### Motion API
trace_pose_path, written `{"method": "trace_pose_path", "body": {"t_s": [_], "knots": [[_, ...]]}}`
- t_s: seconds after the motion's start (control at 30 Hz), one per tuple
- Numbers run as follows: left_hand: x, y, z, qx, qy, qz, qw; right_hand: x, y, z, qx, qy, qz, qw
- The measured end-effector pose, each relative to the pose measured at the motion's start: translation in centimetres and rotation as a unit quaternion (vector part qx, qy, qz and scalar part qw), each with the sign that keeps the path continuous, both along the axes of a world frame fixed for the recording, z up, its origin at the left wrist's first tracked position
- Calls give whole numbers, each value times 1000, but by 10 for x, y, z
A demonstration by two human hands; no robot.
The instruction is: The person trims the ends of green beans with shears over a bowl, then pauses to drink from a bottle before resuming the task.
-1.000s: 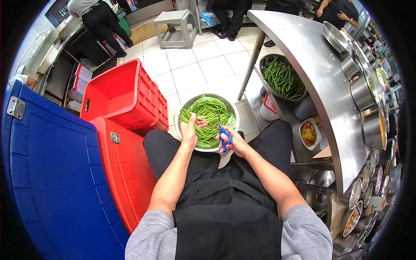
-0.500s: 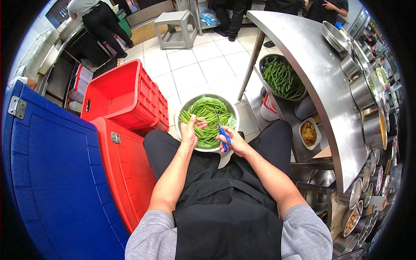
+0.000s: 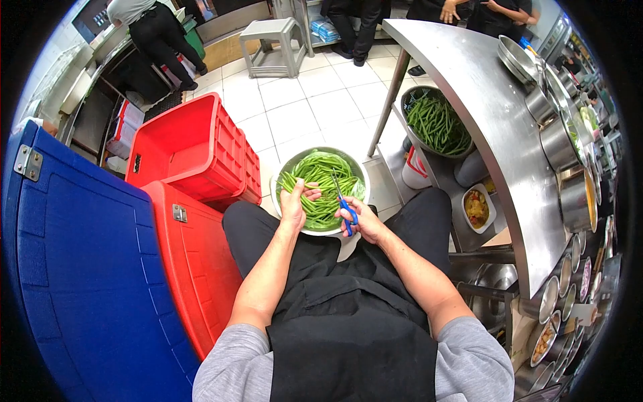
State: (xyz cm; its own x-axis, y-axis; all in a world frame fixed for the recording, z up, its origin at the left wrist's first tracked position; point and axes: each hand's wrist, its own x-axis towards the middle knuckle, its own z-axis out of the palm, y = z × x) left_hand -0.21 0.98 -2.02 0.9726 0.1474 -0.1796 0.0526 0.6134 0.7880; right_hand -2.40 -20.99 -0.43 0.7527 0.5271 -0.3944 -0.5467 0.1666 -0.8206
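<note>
Between my knees sits a round metal bowl [image 3: 276, 175] full of green beans [image 3: 328, 163], with a clear plastic bag [image 3: 359, 175] lining part of it. My left hand [image 3: 295, 201] is closed around a small bunch of beans over the left side of the bowl, thumb on top. In my right hand [image 3: 358, 220] is a pair of blue-handled scissors [image 3: 344, 206], with my fingers at the handles. Their blades point up and away from me, over the beans in the bowl. The bunch in my left hand and the scissors are a short gap apart.
A red crate [image 3: 181, 144] stands to the left, behind a red cooler [image 3: 191, 261] and a blue cooler [image 3: 94, 268]. At right, a steel table [image 3: 495, 134] has a basket of beans [image 3: 439, 120] on its lower shelf. Beyond are a grey stool [image 3: 271, 43] and several people.
My hands hold nearly the same pose, with the beans and scissors still in them. At the top right, a person's hand has come into view.
</note>
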Motion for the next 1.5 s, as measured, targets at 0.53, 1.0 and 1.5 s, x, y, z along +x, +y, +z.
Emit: {"method": "trace_pose_path", "body": {"t_s": [0.53, 1.0, 1.5], "knots": [[8, 7, -24, 46, 6, 2, 999, 1, 1, -7, -22, -14, -3, 1000], [21, -18, -44, 747, -35, -113, 654, 5, -6, -14, -60, 21, -34, 997], [12, 9, 0, 585, -99, -66, 802, 5, -4, -1, 3, -6, -20, 1000]]}}
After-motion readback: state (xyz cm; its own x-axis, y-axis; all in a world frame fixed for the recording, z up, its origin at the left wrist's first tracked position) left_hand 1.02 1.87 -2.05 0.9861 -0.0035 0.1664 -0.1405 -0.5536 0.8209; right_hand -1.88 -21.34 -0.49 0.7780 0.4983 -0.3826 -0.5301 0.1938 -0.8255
